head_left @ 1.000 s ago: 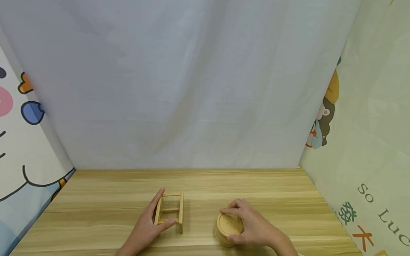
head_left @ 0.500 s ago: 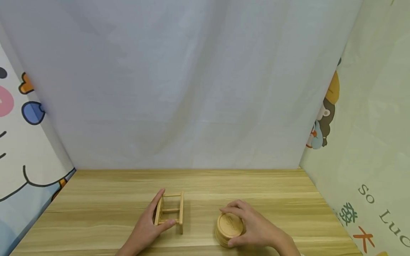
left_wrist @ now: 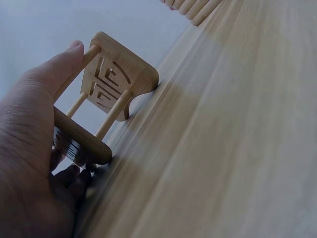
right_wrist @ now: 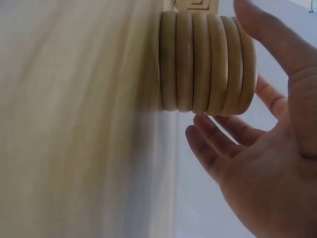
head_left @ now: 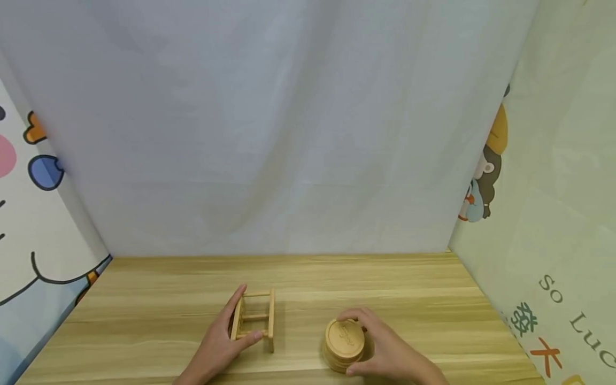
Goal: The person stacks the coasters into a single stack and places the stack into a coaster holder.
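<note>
A small wooden coaster rack [head_left: 271, 321] stands on the table, with two carved side panels [left_wrist: 119, 74] joined by thin rods. My left hand [head_left: 218, 337] grips its left panel, thumb over a rod and fingers behind the panel. To the right is an upright stack of round wooden coasters [right_wrist: 200, 64]; the top one carries an engraved mark. My right hand [head_left: 387, 347] curves round the stack's right side, index finger at the far rim and thumb at the near side. In the right wrist view a gap shows between palm and stack.
The wood-grain table [head_left: 409, 289] runs back to a hanging grey-white cloth [head_left: 289, 133]. Printed cartoon panels flank it, a white and blue one [head_left: 29, 224] at the left and a pale green one [head_left: 553, 187] at the right.
My right thumb and fingers have spread and shifted slightly off the top of the stack, showing more of the top coaster. The left hand and the rack have stayed in place.
</note>
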{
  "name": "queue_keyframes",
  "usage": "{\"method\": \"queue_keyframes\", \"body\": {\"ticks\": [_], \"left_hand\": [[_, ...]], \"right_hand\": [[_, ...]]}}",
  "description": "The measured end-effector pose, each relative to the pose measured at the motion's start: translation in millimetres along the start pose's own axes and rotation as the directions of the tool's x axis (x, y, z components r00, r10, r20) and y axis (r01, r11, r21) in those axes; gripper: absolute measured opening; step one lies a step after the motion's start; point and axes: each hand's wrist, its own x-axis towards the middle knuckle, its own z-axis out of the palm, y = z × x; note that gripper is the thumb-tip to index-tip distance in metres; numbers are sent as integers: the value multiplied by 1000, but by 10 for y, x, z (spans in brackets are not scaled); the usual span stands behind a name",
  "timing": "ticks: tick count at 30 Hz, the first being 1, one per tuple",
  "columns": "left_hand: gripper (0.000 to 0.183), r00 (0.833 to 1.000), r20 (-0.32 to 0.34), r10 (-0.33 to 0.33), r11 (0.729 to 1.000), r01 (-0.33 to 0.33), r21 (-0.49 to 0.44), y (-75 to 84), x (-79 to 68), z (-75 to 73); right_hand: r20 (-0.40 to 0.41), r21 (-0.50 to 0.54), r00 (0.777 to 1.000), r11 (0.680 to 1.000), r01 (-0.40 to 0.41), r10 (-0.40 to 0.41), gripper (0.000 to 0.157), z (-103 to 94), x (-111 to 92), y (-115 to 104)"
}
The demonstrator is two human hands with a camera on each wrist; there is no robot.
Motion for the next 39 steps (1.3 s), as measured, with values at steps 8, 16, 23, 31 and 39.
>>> {"method": "queue_keyframes", "body": {"ticks": [8,16,23,31,39], "left_hand": [[105,998,-15,67,998,-67,5,-2,-21,-17],[83,971,-105,215,969,-199,147,116,-41,-74],[82,888,-173,426,875,-356,327,408,-61,6],[75,824,-84,560,782,-492,382,746,-161,272],[67,814,-9,581,765,-543,346,838,-300,579]], "right_hand": [[37,106,998,993,-52,48,77,4,-72,15],[67,191,997,980,-52,40,79,65,-74,88],[44,201,999,979,-17,8,81,89,-52,54],[-3,117,1000,993,-11,11,83,135,-60,93],[6,92,1000,996,7,-8,85,166,-35,123]]}}
